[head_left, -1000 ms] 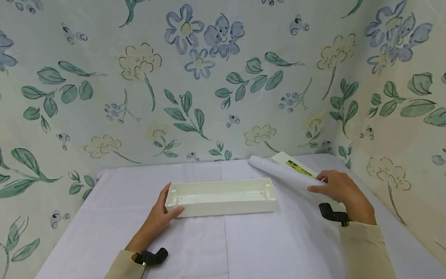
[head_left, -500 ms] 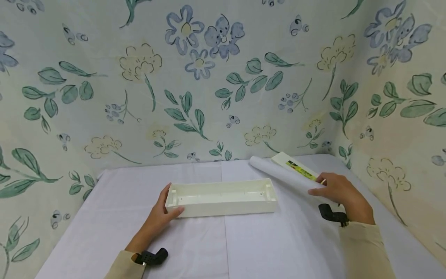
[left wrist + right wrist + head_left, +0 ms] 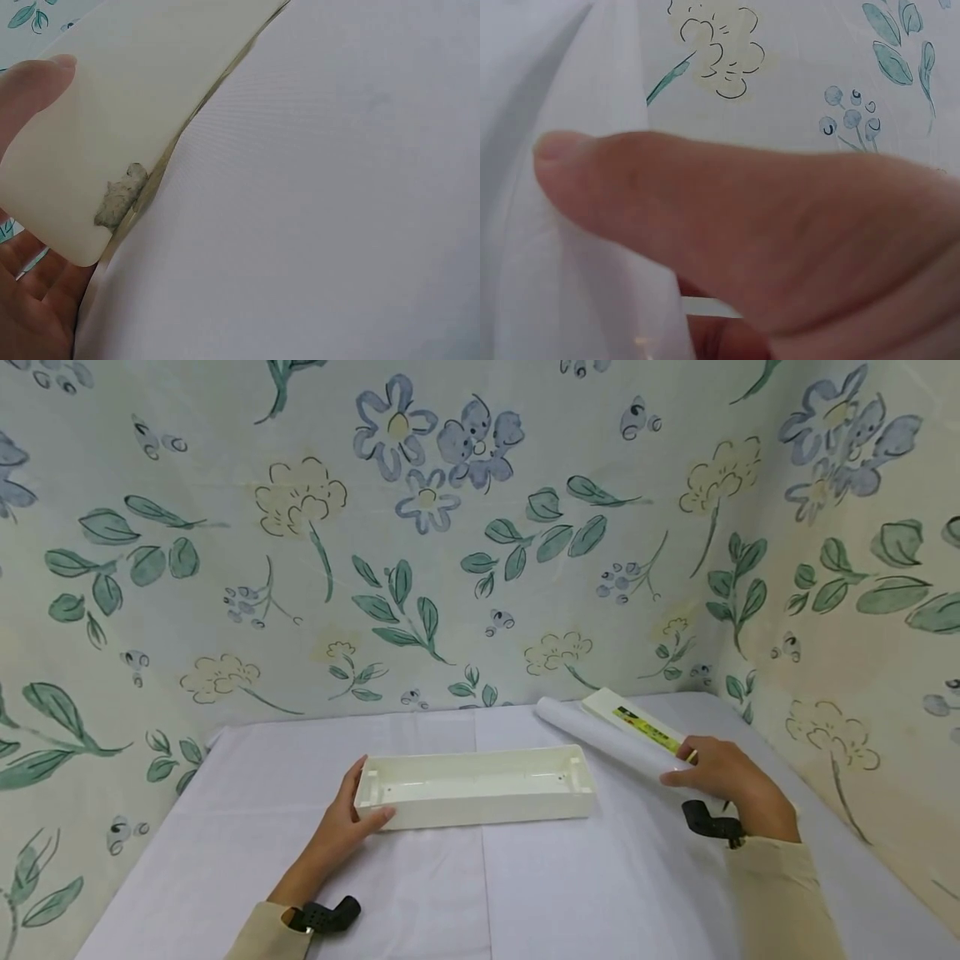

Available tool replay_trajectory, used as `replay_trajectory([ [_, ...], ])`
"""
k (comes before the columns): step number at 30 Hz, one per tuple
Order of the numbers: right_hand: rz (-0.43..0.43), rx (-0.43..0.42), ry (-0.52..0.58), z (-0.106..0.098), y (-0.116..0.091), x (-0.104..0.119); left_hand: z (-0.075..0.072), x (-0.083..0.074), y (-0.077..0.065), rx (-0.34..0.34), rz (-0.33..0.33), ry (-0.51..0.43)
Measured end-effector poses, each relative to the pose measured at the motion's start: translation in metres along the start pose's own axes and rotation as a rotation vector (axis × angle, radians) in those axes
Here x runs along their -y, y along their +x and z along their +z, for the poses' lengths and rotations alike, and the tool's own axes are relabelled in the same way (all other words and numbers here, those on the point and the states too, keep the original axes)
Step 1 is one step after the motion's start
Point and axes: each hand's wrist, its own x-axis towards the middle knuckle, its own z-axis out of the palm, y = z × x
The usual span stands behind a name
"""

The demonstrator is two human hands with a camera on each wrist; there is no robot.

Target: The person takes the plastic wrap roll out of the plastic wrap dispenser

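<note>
A long cream plastic tray lies open side up on the white cloth in the head view. My left hand grips its left end, thumb on the front wall and fingers behind the end. The left wrist view shows that thumb pressed on the tray's wall, with a small grey smudge near its corner. My right hand holds a white paper roll lying at the right. In the right wrist view the thumb curls over the roll, with fingers under it.
A flat white box with a yellow-green label lies just behind the roll near the back right corner. Flower-patterned walls close in the table at the back and on both sides. The white cloth covers the tabletop.
My right hand has settled slightly lower on the roll. The left hand and the tray have not moved.
</note>
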Motion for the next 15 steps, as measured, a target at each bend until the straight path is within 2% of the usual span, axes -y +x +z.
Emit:
replay_trajectory([
  [8,-0.015,-0.007,-0.009,0.001,0.001,-0.002,0.002,0.033,0.013,-0.008,0.004,0.015],
  [15,-0.006,-0.001,-0.017,0.001,0.001,0.0,0.002,0.036,0.011,-0.011,-0.017,0.014],
])
